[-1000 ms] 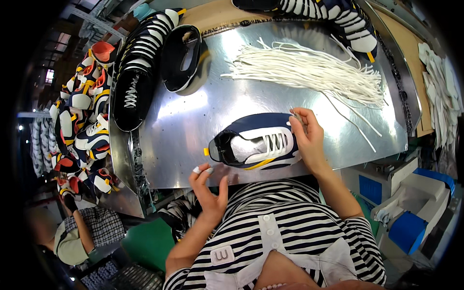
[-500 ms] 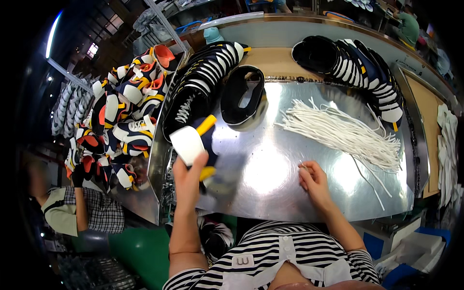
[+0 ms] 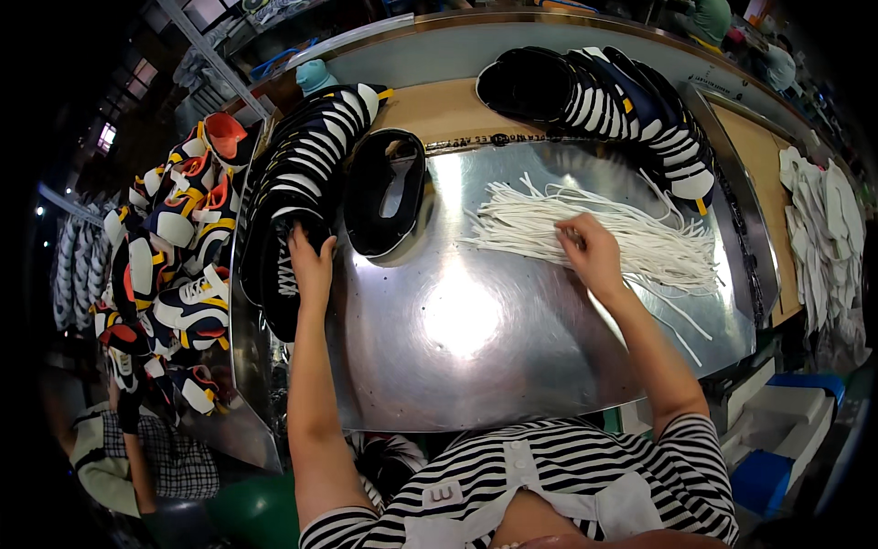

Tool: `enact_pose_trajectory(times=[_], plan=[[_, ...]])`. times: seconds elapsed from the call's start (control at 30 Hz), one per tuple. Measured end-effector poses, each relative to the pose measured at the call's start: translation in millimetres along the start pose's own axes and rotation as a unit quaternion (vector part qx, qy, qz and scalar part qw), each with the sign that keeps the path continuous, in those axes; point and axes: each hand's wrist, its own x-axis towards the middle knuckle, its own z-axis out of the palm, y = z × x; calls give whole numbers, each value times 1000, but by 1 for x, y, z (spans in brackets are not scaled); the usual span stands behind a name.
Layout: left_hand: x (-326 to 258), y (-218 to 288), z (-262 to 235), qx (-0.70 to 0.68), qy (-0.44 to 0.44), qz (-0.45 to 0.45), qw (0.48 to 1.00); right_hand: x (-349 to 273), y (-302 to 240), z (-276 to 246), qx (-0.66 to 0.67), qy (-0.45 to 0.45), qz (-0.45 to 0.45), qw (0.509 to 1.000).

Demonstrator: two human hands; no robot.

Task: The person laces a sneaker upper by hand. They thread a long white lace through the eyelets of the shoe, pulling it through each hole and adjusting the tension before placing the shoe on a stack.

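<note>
My left hand [image 3: 312,265] lies against the near end of a curved row of dark shoe uppers [image 3: 315,151], next to a black upper with crossed white lacing [image 3: 283,267]. Its thumb stands apart from the fingers, and nothing shows between them. Over a bundle of white shoelaces [image 3: 672,245] my right hand [image 3: 593,256] is closed in a pinch. Something small and dark shows at its fingertips, too small to name. Between the hands, nearer the left row, a single black upper [image 3: 355,206] rests on the metal tabletop [image 3: 512,357] with its oval opening showing.
Another curved row of uppers [image 3: 640,110] stands at the back right. Left of the table is a heap of white, navy and orange shoes [image 3: 178,229], with a co-worker [image 3: 137,457] beside it. White pieces [image 3: 823,210] hang at the far right. A raised metal rim edges the table.
My left hand has put the white-toed upper at the left row and no longer carries it. My right hand has moved forward onto the shoelace bundle. The view has shifted to the right.
</note>
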Motion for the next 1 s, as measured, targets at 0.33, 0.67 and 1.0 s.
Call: enact_pose_trajectory(times=[0.33, 0.67, 1.0], plan=[[25, 152, 80, 106, -25, 144, 984, 104, 31, 56, -161, -81, 27, 983], [-75, 200, -39, -532, -39, -190, 824, 104, 12, -10, 61, -26, 6, 998], [-225, 167, -56, -428, -477, -352, 682, 119, 51, 48, -136, -30, 42, 989]])
